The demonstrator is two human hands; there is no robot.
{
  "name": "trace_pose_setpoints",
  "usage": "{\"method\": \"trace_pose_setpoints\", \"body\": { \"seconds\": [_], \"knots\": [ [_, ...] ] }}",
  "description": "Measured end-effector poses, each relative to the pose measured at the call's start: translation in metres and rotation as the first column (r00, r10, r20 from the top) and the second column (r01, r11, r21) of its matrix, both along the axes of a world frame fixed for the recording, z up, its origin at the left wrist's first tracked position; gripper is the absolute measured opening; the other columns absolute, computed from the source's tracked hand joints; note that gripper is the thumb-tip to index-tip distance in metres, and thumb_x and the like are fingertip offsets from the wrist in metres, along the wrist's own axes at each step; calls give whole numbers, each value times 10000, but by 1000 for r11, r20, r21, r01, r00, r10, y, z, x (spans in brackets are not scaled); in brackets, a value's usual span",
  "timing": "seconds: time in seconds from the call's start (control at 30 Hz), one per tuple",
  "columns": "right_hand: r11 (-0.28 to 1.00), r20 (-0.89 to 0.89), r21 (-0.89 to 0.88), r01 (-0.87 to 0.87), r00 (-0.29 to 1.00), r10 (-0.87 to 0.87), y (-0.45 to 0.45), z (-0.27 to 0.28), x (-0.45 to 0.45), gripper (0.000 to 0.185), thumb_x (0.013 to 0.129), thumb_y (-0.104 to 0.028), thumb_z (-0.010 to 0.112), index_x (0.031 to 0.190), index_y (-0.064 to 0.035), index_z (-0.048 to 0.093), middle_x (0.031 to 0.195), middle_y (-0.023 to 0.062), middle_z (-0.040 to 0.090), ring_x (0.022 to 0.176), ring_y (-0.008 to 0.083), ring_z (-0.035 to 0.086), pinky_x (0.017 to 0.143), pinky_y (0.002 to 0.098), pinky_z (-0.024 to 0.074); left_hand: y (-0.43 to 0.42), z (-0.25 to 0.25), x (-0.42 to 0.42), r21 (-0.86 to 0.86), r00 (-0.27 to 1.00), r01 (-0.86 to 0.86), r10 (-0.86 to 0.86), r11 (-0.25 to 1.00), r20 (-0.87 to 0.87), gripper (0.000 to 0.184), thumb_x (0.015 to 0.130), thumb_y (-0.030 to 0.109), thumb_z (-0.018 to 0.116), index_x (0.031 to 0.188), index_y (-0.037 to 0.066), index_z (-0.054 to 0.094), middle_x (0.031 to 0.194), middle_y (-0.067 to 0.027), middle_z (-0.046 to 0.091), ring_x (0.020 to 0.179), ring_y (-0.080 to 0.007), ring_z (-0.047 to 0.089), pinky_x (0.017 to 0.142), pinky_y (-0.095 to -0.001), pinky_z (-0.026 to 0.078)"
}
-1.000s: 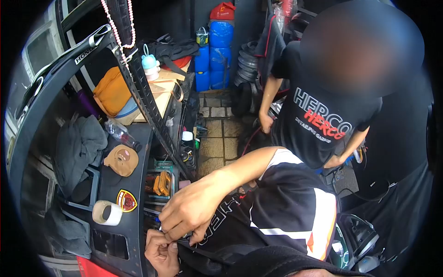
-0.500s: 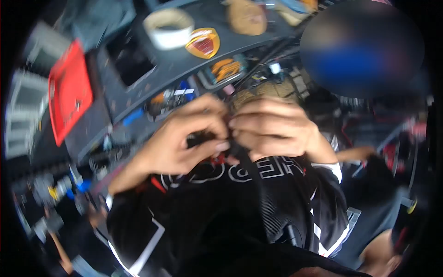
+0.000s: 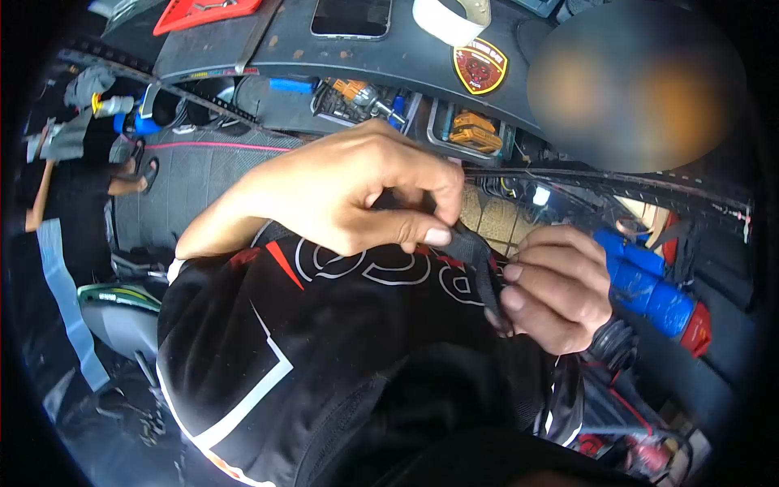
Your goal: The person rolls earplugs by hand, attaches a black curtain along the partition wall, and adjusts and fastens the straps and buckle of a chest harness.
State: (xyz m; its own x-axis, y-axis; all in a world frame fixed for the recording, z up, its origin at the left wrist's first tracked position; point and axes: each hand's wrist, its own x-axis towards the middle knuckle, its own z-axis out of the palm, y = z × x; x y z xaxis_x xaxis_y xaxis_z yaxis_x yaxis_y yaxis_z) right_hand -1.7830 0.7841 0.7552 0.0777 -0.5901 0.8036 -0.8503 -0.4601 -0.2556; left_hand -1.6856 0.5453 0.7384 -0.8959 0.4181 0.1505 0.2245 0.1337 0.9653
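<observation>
A black webbing strap is stretched between my two hands, just in front of my black jersey with white outlined letters. My left hand pinches its upper end between thumb and index finger. At the strap's lower right part, the bent fingers and thumb of my right hand are closed on it. Whatever lies behind the right fingers is hidden.
Beyond my hands is a dark workbench holding a phone, a tape roll, a badge-shaped sticker and a red tray. Tool bins sit underneath. A person's legs and feet show at left; blue cylinders lie at right.
My hands have moved apart, the right one shifting right and down, and the strap between them now shows clearly. The view has turned, so the bench appears higher and further right.
</observation>
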Motion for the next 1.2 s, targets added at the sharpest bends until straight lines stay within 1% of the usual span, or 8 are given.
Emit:
{"method": "trace_pose_setpoints", "body": {
  "seconds": [0.37, 0.43, 0.53, 0.77, 0.93, 1.0, 1.07, 1.2],
  "knots": [
    [997, 32, -20, 68, 997, -68, 80, 23, -38, 261, 802, -156, 658, 987, -72, 495, 870, 182, 621, 678, 311, 645, 532, 436, 572, 67, 11, 9, 47, 933, -334, 337, 942, -127, 134, 811, 17, 752, 744, -7, 639, 850, -148, 705, 653, -189, 663, 556, -283, 508],
    [874, -180, -462, -153, 981, 77, 75, 10, -62, 237, 797, -138, 625, 967, -85, 470, 822, 154, 579, 631, 293, 617, 487, 416, 561, 76, 24, 19, -42, 946, -323, 323, 946, 3, 119, 819, 16, 746, 755, -9, 649, 841, -149, 698, 650, -191, 660, 544, -295, 502],
    [774, -253, -597, -211, 965, 68, 59, 11, -75, 227, 789, -120, 597, 937, -79, 430, 734, 120, 513, 582, 274, 596, 452, 405, 552, 81, 38, 33, -77, 971, -232, 227, 970, -76, 118, 816, 15, 759, 760, -23, 662, 790, -156, 693, 655, -228, 690, 543, -313, 513],
    [987, 8, -36, -155, 988, 156, 30, -1, -94, 333, 734, -190, 793, 866, 64, 622, 764, 139, 645, 650, 293, 672, 607, 392, 551, 68, 95, 65, -342, 964, -62, 146, 938, 224, 85, 869, 53, 729, 868, -12, 674, 775, -106, 695, 696, -239, 716, 565, -309, 558],
    [989, 103, -141, -54, 992, 69, -17, -49, -94, 433, 941, -347, 630, 1023, 75, 579, 796, 213, 676, 671, 318, 676, 645, 365, 558, 37, 111, 44, -416, 739, 201, 142, 887, 659, 188, 957, 114, 626, 1089, -8, 681, 910, -131, 746, 783, -179, 754, 608, -299, 606],
    [985, 113, -162, -60, 990, 79, -14, -54, -94, 426, 928, -339, 645, 997, 77, 585, 791, 213, 673, 648, 305, 664, 628, 362, 553, 21, 91, 29, -474, 757, -42, 337, 880, 559, 193, 1000, 108, 543, 1092, -24, 649, 1050, -143, 722, 780, -220, 749, 632, -305, 612],
    [966, 190, -246, -81, 973, 130, -15, -55, -90, 272, 738, -116, 738, 933, 43, 634, 803, 163, 669, 639, 280, 651, 566, 340, 515, 21, 57, -3, -224, 840, -250, 326, 942, 434, 245, 1017, 167, 568, 1152, -34, 606, 1095, -115, 685, 900, -211, 719, 703, -312, 616],
    [968, 224, -229, -100, 963, 152, -10, -61, -92, 267, 721, -105, 751, 917, 27, 627, 808, 159, 639, 605, 275, 606, 525, 343, 465, 50, 25, -50, 236, 910, 49, -141, 971, 391, 397, 1036, 330, 549, 1144, -48, 608, 999, -111, 702, 773, -192, 714, 686, -295, 593]
  ]
}}
